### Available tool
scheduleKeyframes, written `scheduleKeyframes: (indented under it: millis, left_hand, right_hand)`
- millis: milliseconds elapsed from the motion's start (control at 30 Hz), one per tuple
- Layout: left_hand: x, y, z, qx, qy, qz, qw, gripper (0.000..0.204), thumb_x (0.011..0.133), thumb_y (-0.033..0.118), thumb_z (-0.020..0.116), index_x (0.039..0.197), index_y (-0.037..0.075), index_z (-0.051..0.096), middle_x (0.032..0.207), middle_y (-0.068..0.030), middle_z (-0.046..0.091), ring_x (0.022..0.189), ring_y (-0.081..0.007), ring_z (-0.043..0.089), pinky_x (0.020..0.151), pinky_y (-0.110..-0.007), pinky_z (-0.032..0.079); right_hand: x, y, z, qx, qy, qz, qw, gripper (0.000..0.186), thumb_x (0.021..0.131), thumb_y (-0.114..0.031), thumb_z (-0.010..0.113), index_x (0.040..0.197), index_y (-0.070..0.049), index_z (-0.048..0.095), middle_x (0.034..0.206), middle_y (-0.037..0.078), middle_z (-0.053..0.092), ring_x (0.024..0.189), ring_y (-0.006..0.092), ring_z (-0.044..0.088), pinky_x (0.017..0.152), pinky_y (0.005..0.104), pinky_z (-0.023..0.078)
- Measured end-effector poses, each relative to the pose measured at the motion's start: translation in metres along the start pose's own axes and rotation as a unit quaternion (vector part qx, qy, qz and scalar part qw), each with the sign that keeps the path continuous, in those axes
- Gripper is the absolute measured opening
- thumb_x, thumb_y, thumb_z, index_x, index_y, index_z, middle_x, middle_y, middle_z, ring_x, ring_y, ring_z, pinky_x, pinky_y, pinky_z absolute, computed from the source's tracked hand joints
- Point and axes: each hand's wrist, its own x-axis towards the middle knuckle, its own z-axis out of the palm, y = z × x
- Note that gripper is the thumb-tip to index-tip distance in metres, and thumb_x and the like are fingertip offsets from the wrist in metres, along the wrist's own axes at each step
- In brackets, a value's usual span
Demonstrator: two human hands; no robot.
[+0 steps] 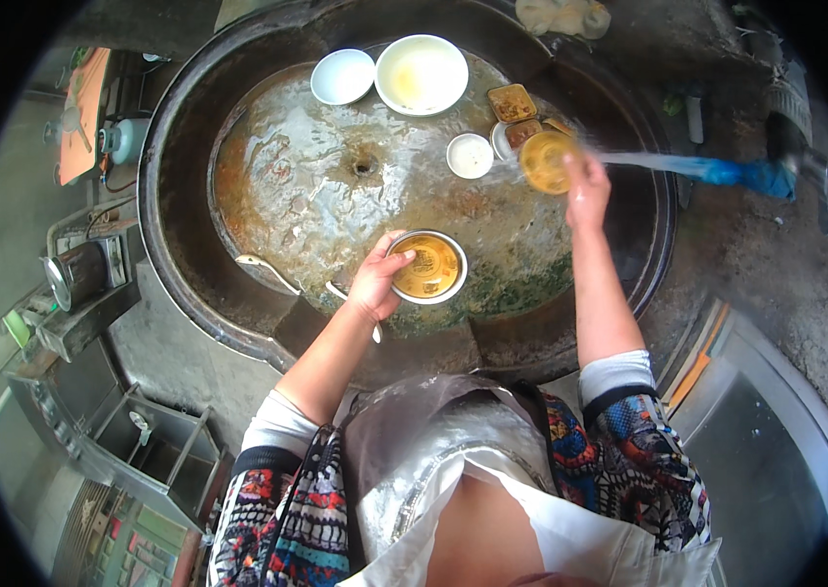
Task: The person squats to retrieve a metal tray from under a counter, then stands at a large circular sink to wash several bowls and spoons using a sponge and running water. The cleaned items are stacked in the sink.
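Observation:
My left hand (373,281) grips a round white-rimmed bowl (435,274) with a yellow inside, thumb inside the rim, near the basin's front. My right hand (587,194) holds a round yellow dish (545,157) at the right, in or beside a water stream (658,161) from a blue hose (746,176). Beside that dish sit a small white bowl (469,156) and some yellow and brown square dishes (512,102). Pale spoon-like utensils (267,269) lie near my left hand.
A wide, wet metal basin (296,166) holds two larger white bowls (422,73) at the back. At left are an orange board (84,108), gas cylinder (122,142), metal pot (76,274) and steel sink (164,450). A pale panel (766,430) stands lower right.

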Motion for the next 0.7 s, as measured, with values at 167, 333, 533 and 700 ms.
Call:
scheduleKeyframes:
  millis: [167, 333, 533, 700]
  left_hand:
    - [0.032, 0.0, 0.026, -0.005, -0.073, -0.013, 0.997, 0.031, 0.084, 0.001, 0.058, 0.113, 0.008, 0.049, 0.106, -0.0067, 0.059, 0.099, -0.019, 0.058, 0.087, -0.035, 0.049]
    - [0.044, -0.006, 0.029, 0.003, -0.044, -0.005, 0.999, 0.029, 0.085, 0.001, 0.057, 0.111, 0.009, 0.048, 0.106, -0.0065, 0.059, 0.099, -0.0191, 0.058, 0.087, -0.035, 0.049]
    - [0.033, -0.003, 0.019, -0.027, 0.017, 0.011, 0.999, 0.031, 0.084, -0.002, 0.054, 0.112, 0.009, 0.048, 0.104, -0.0067, 0.059, 0.099, -0.0209, 0.058, 0.087, -0.036, 0.049]
    - [0.026, 0.008, 0.014, -0.035, -0.002, 0.029, 0.999, 0.033, 0.084, -0.001, 0.055, 0.116, 0.007, 0.049, 0.108, -0.0075, 0.059, 0.101, -0.0212, 0.057, 0.089, -0.036, 0.048]
  right_hand:
    - [-0.071, 0.01, 0.025, -0.061, -0.206, 0.078, 0.973, 0.024, 0.086, -0.018, 0.067, 0.1, 0.0, 0.061, 0.089, 0.005, 0.064, 0.078, 0.0092, 0.058, 0.072, 0.0234, 0.047]
    - [-0.051, 0.02, 0.008, 0.02, -0.118, 0.209, 0.97, 0.03, 0.089, -0.023, 0.061, 0.109, -0.001, 0.058, 0.093, 0.007, 0.064, 0.086, 0.012, 0.058, 0.064, 0.025, 0.049]
    - [0.035, 0.061, -0.016, -0.195, 0.096, 0.234, 0.948, 0.031, 0.083, -0.016, 0.061, 0.112, -0.005, 0.057, 0.102, 0.007, 0.061, 0.082, 0.0167, 0.061, 0.06, 0.0239, 0.051]
    - [0.05, 0.067, -0.015, -0.343, 0.064, 0.134, 0.928, 0.03, 0.076, -0.016, 0.063, 0.104, -0.005, 0.06, 0.089, 0.014, 0.066, 0.079, 0.0297, 0.064, 0.063, 0.0382, 0.052]
